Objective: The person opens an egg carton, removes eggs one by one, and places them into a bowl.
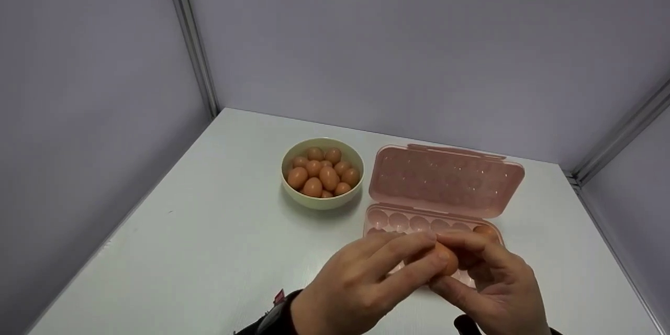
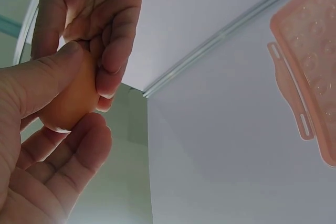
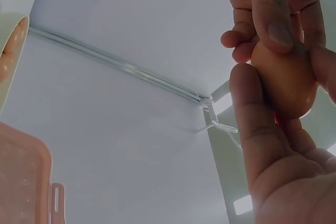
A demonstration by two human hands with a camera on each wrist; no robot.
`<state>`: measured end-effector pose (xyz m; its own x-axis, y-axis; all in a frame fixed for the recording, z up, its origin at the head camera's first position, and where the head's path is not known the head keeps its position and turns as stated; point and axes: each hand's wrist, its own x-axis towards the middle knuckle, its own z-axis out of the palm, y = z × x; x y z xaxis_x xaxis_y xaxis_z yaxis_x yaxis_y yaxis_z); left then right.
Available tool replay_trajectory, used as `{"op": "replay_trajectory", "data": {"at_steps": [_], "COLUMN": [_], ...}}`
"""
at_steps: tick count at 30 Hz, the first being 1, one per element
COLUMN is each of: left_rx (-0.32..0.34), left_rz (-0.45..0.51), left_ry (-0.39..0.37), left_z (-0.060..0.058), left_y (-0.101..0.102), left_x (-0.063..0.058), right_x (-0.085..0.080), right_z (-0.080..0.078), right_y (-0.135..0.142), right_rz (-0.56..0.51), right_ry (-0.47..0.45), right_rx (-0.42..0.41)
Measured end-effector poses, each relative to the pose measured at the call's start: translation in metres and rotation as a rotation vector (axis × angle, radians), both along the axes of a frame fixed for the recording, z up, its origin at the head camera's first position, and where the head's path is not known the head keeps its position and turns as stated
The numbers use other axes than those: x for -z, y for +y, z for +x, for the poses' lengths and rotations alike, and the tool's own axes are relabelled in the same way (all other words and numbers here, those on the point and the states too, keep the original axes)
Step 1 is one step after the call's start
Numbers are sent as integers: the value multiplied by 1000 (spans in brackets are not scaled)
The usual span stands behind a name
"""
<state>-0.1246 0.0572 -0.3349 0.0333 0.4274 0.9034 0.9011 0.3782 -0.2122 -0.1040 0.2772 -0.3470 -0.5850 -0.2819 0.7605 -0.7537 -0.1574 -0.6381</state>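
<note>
Both hands hold one brown egg (image 1: 449,260) between them, above the front of a pink egg carton (image 1: 368,213). The left hand (image 1: 361,280) pinches it from the left, and its thumb lies along the shell in the left wrist view, where the egg (image 2: 79,95) is tilted. From the other side the right hand (image 1: 500,285) grips the same egg (image 3: 286,80) with its fingertips. Another brown egg (image 1: 486,230) sits in the carton's back right cup. Several back-row cups to its left hold nothing; the hands hide much of the front rows.
The carton's lid (image 1: 445,180) stands open at the back. Left of it is a pale yellow-green bowl (image 1: 320,203) heaped with brown eggs (image 1: 328,178). Grey-white panels (image 1: 398,52) enclose the white table (image 1: 220,220) at the back and sides.
</note>
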Motion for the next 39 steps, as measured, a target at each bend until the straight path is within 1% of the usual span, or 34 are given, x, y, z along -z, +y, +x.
{"op": "replay_trajectory", "data": {"at_steps": [8,15,22,30,39], "left_rx": [-17,-31,-60,-66,-57], "left_rz": [-8,-4,-15,-18,-20], "left_ry": [0,-22,-24,-24,-50], "left_z": [1,1,2,2,2], "left_y": [-1,0,1,1,3], "left_x": [0,0,3,2,3], "right_x": [1,2,3,1,2], "right_z": [1,-1,-2,0,-4], "right_y": [2,1,0,0,1], "right_rz": [6,29,38,54,54], "right_ry": [-17,0,12,-4,10], "right_rx": [-9,5,12,41,18]}}
